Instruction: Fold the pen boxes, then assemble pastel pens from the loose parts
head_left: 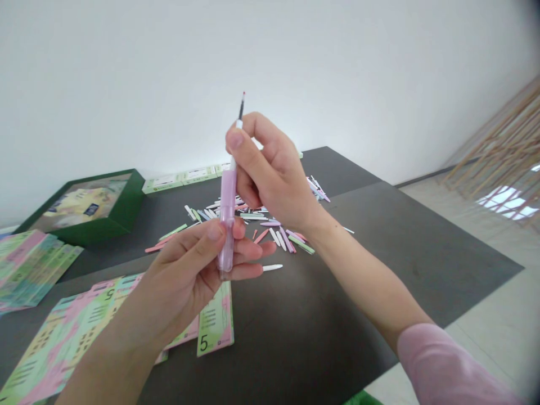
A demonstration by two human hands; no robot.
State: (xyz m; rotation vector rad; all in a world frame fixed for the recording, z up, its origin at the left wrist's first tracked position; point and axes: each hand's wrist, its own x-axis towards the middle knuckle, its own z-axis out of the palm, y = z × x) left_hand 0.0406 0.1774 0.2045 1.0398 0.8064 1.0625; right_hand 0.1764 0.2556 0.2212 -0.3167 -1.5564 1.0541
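Note:
My left hand (pixel 198 259) is closed around a lilac, partly see-through pen barrel (pixel 228 194), held upright above the table between thumb and fingers. Just above it, my right hand (pixel 270 163) pinches a slim white pen refill (pixel 239 123) between thumb and forefinger. The refill's dark tip points up and ends in a small pinkish dot. Its lower end meets the top of the barrel; how deep it sits inside I cannot tell. Behind my hands lie several loose pen parts (pixel 289 241) in white, lilac, green and coral. A white pen part (pixel 272 268) lies near my left fingertips.
Printed flat packs (pixel 215 320) in green and pink overlap on the dark table (pixel 337 315) at front left. A stack of similar packs (pixel 29 270) stands at far left, beside a green box (pixel 126 208) holding plastic bags. Pale green boxes (pixel 181 179) line the wall.

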